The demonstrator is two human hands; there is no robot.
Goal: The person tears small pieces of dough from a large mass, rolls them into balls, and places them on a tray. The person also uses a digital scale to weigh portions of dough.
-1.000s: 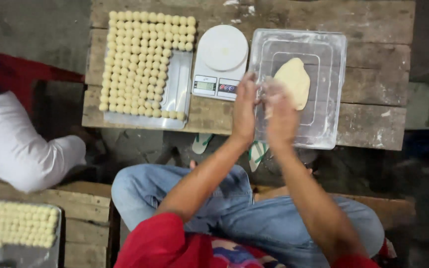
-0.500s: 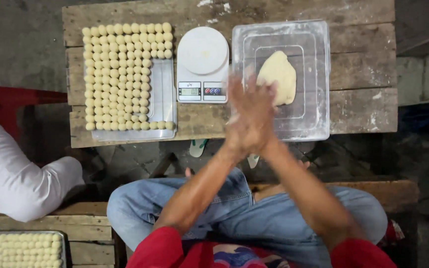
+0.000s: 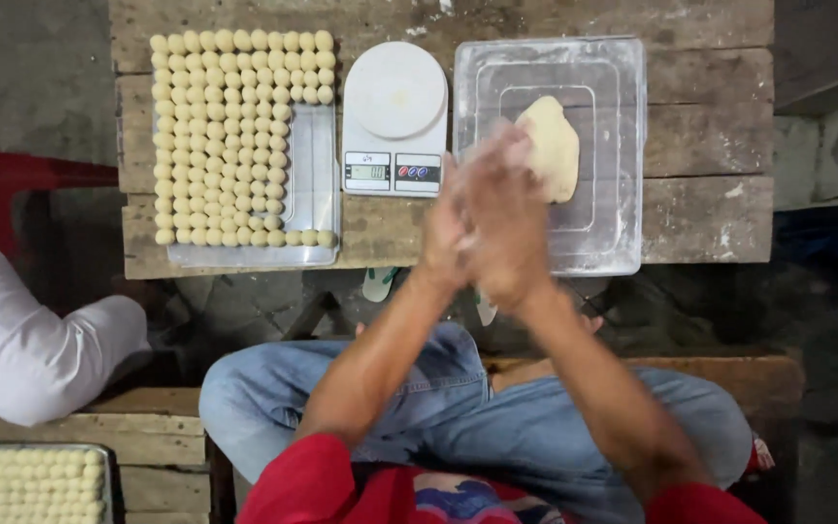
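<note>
Both hands were pressed palm to palm above the near edge of the wooden worktop (image 3: 710,209), in front of the person's knees. The left hand (image 3: 446,228) lay against the right hand (image 3: 508,225), fingers stretched out and close together, pointing away toward the far edge. Motion blur covered the fingertips, so whatever sat between the palms was hidden; cannot tell if a piece of dough was in there. The flat palms and blur fit a rolling motion, judging by the pose.

The dough lump (image 3: 550,146) lay inside the clear plastic tub (image 3: 623,116) at the right part of the worktop, near the tub's middle and just beyond the hands, close by for pinching off bits, probably. It was a flattish pale oval, long axis running roughly from near edge to far edge, narrower end toward the far edge.

A white kitchen scale (image 3: 394,92) sat at the centre, between tub and tray, its display side facing the near edge, so readable from the seat. A clear tray (image 3: 317,209) took the left part of the worktop, filled with rows of small dough balls (image 3: 220,136) packed from its left and far sides, with a bare strip left at its right side.

A second tray of balls (image 3: 26,480) showed on a bench at lower left, near a white sleeve (image 3: 21,340) of another person.
</note>
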